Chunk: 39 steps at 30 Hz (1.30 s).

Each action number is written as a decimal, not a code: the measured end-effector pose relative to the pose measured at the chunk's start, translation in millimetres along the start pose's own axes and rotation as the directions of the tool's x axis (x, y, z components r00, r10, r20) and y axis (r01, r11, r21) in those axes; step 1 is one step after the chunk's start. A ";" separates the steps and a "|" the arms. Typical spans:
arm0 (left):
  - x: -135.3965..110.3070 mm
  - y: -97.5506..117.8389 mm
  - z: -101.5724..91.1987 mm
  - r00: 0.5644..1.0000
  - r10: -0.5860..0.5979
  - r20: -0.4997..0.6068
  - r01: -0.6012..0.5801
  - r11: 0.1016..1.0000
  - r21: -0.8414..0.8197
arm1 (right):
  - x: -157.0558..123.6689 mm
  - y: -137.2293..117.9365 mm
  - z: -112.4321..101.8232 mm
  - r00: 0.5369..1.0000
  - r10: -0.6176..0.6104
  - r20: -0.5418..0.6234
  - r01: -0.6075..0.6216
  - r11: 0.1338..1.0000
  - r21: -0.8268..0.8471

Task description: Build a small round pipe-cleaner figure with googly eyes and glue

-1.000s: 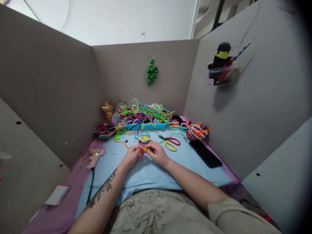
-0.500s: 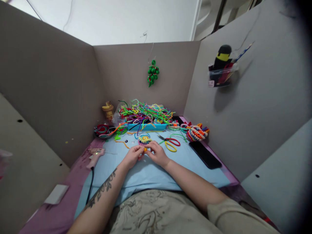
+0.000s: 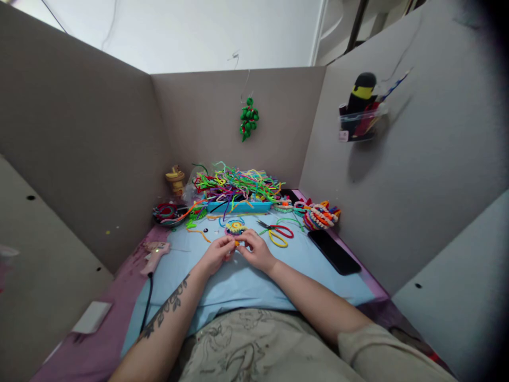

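Between my fingertips is a small orange piece of pipe cleaner, mostly hidden by the fingers. My left hand pinches it from the left. My right hand closes on it from the other side, thumb and forefinger near the left fingertips. Just beyond the hands lies a round, multicoloured pipe-cleaner piece with yellow and blue rings, its near edge covered by my fingers. Scissors with one red and one yellow handle rest to the right of it, blades apart.
A blue tray heaped with pipe cleaners stands at the back. A pink glue gun lies left, its black cord running forward. A phone and a bundle of coiled pipe-cleaner pieces are at right. Grey panels enclose the table.
Both hands stay almost in place, still pinching the orange piece. The whole view has shifted very slightly; nothing on the table has visibly moved.
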<state>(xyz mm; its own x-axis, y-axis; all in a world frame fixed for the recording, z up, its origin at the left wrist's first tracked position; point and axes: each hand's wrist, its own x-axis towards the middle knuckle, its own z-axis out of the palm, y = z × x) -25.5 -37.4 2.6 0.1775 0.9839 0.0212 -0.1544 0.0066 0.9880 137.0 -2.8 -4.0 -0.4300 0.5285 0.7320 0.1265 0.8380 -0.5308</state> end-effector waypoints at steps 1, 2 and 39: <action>0.0 -0.5 -0.2 1.000 0.005 0.003 -0.005 1.000 0.002 | 0.1 0.0 -0.2 1.000 -0.002 -0.002 0.002 1.000 0.007; 0.1 -1.3 -0.6 1.000 0.011 0.002 -0.011 1.000 0.010 | 0.2 0.3 -0.2 1.000 -0.006 -0.007 0.006 1.000 0.009; 10.4 7.6 -42.7 0.776 0.128 -0.618 -0.233 0.968 -0.092 | 1.0 31.4 16.3 0.954 0.235 0.186 -0.149 0.912 -0.383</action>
<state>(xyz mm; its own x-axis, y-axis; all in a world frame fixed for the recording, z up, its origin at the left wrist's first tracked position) -66.2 -19.5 3.8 -0.4822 0.8747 0.0485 -0.2801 -0.2064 0.9375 126.0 21.8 -26.9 -0.5471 0.6755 0.4943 0.5216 0.7370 -0.4298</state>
